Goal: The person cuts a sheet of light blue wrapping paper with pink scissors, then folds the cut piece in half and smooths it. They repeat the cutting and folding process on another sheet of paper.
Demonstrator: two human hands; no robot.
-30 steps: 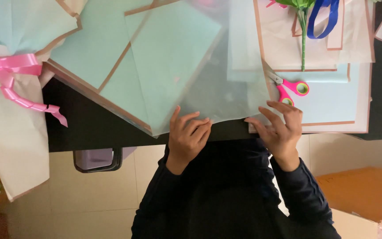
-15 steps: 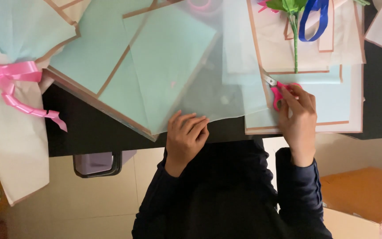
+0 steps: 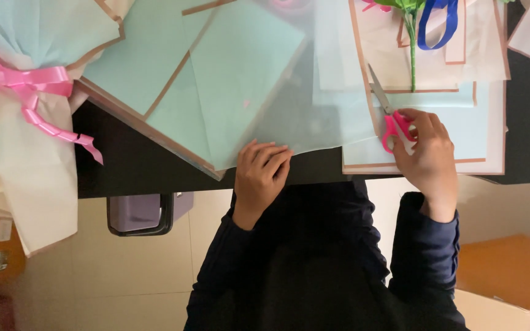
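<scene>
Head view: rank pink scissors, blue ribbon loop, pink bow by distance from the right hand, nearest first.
1. Pink scissors: under the right hand, its fingers on the handles.
2. Blue ribbon loop: at the top edge, above the hand, beside the green stem.
3. Pink bow: far left, on the wrapped bouquet.

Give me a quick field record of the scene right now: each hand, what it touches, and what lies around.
left hand: flat on the edge of the translucent sheet
right hand: fingers on the pink-handled scissors
scissors: lying on cream paper, blades pointing away from the person
under the sheet: mint paper
far side: green stem, blue ribbon
left edge: wrapped bouquet with pink bow
</scene>
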